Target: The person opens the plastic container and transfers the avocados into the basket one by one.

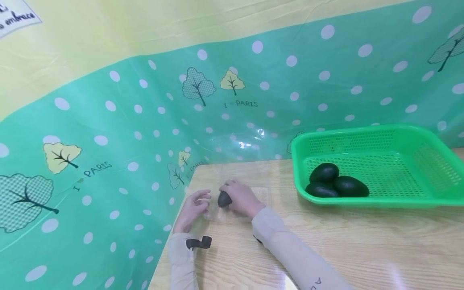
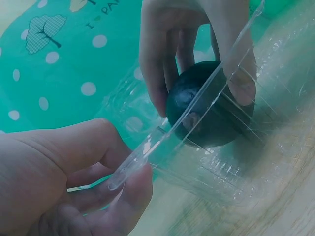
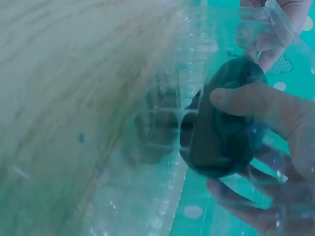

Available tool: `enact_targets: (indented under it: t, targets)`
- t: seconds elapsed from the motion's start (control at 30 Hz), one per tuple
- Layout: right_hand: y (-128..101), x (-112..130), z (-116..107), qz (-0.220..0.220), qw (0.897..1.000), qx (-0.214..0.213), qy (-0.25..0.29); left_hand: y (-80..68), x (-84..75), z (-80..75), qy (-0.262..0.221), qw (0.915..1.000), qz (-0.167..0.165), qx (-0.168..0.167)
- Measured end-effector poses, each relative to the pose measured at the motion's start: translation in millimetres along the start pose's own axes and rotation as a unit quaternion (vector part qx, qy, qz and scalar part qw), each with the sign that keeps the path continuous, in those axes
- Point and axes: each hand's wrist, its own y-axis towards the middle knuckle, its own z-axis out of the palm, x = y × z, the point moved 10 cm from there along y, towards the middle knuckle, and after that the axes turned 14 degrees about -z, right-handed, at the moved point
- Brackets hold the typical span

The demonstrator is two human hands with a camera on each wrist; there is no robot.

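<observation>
My right hand (image 1: pixel 242 198) grips a dark avocado (image 1: pixel 224 199), fingers on one side and thumb on the other. In the left wrist view the avocado (image 2: pixel 197 105) hangs over a clear plastic container (image 2: pixel 216 172), part of whose wall crosses in front of it. My left hand (image 1: pixel 192 209) is at the container's left side. Its thumb and fingers pinch the clear rim, as the left wrist view shows. From the right wrist, the avocado (image 3: pixel 224 132) appears large and dark, with the thumb across its near face.
A green perforated basket (image 1: pixel 398 177) stands on the right of the wooden table (image 1: pixel 326 237), with several avocados (image 1: pixel 349 186) in its left corner. A green dotted plastic sheet (image 1: pixel 145 133) rises behind and to the left of the table.
</observation>
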Motion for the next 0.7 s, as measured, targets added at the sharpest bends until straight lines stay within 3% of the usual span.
enact_targets:
  t: [0.43, 0.7]
  targets:
    - [-9, -1, -21, 0.015, 1.000, -0.007, -0.005, -2.8, -1.9, -1.0, 0.020, 0.9996, -0.002, -0.017]
    - [-16, -5, -49, 0.016, 0.999, -0.028, -0.003, -0.7, -3.7, -0.3, 0.029, 0.9994, -0.008, -0.017]
